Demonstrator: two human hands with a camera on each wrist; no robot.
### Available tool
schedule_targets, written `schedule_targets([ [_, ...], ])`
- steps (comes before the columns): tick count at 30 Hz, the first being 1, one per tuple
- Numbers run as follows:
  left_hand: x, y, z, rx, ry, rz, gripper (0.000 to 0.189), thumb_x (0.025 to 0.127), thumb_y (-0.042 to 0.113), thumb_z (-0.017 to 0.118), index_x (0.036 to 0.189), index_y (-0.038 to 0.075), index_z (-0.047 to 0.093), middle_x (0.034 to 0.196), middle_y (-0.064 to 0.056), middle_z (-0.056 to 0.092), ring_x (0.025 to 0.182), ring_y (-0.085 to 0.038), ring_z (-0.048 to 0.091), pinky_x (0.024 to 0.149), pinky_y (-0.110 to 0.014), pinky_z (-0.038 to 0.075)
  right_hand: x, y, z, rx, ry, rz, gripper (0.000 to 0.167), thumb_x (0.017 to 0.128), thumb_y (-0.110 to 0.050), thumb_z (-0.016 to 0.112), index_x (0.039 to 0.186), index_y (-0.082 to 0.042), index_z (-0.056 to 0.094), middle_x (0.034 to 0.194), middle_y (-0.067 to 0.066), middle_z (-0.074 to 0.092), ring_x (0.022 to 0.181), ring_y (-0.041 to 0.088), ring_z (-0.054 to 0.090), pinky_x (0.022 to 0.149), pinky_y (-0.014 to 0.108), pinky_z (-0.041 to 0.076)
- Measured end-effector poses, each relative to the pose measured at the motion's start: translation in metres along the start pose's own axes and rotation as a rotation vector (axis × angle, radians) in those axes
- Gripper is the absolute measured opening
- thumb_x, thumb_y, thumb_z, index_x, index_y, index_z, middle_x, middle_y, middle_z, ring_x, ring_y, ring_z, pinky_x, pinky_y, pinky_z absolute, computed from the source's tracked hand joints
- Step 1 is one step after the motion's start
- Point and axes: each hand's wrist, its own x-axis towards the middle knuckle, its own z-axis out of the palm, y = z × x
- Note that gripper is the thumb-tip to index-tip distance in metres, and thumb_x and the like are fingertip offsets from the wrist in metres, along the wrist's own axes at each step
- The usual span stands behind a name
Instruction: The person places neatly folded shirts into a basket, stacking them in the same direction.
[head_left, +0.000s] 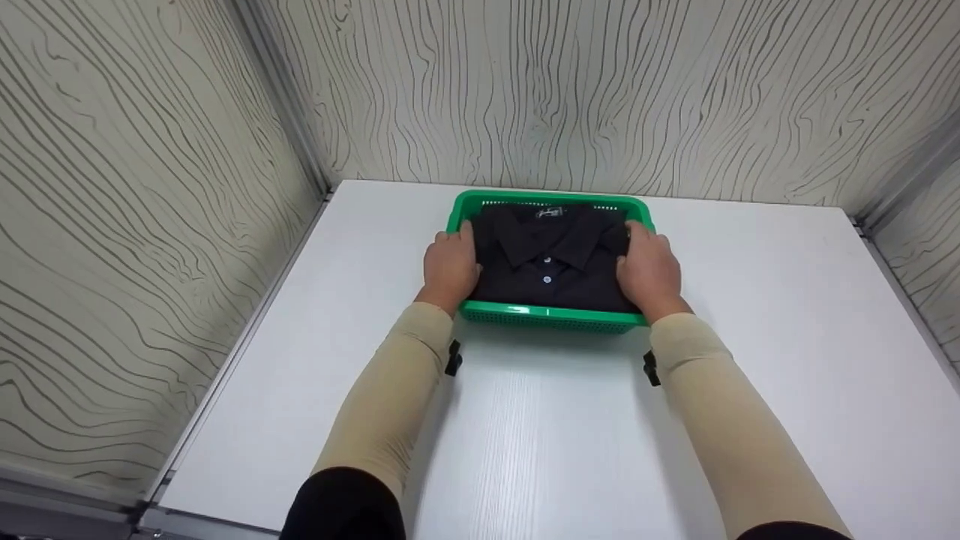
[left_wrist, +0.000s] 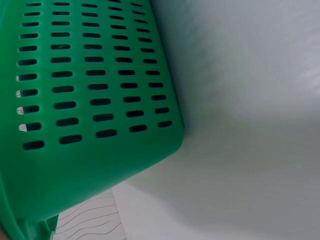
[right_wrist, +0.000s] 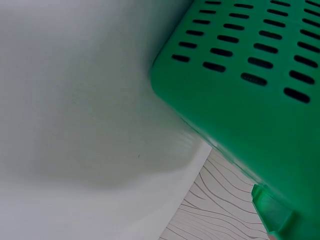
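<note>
A green plastic basket [head_left: 551,311] sits toward the back of the white table, with slotted walls visible in both wrist views. Inside it lies a folded dark polo shirt [head_left: 506,281], collar toward the back and two pale buttons facing up. My left hand [head_left: 451,264] grips the basket's left end, thumb over the rim on the shirt side. At the opposite end my right hand [head_left: 651,268] holds the rim the same way. The fingers beneath the rim are hidden. In the left wrist view the basket's side wall [left_wrist: 100,165] fills the left part.
The white table [head_left: 300,405] reaches back to a wall panel [head_left: 540,97] with wavy wood-grain lines. Another patterned panel [head_left: 135,225] stands along the left side, with a metal post [head_left: 281,90] at the corner. Black straps [head_left: 454,358] show at both wrists.
</note>
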Motion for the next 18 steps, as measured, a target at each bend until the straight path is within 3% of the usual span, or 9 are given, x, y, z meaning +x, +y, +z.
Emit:
schedule_targets([
  [7,0.0004,-0.0003,-0.0035,-0.009,-0.011,0.024,0.081,0.099,0.031,0.067,0.162,0.011,0.021,0.141,-0.013,0.056,0.121,-0.03,0.054,0.096,-0.041,0.049,0.0001,0.0014,-0.0022,0.024,0.033,-0.018,0.059,0.098,-0.003,0.057,0.153,-0.002,0.035,0.146,0.027,0.043,0.131,0.044,0.042,0.105,0.061,0.038],
  [11,-0.0008,0.0001,-0.0053,0.0,-0.021,0.039,0.072,0.101,0.034,0.063,0.161,0.014,0.028,0.143,-0.013,0.053,0.125,-0.03,0.051,0.099,-0.042,0.047,-0.001,0.0036,-0.0035,0.072,0.045,-0.007,0.06,0.098,-0.004,0.057,0.154,-0.003,0.034,0.144,0.027,0.043,0.133,0.044,0.042,0.107,0.06,0.036],
  [18,-0.0058,-0.0014,-0.0062,-0.031,-0.031,0.044,0.066,0.105,0.043,0.053,0.158,0.009,0.034,0.149,-0.014,0.047,0.133,-0.031,0.046,0.107,-0.043,0.042,-0.0031,0.0083,-0.0096,0.266,0.016,0.04,0.063,0.1,-0.009,0.052,0.157,-0.002,0.026,0.141,0.025,0.044,0.127,0.039,0.048,0.107,0.056,0.038],
])
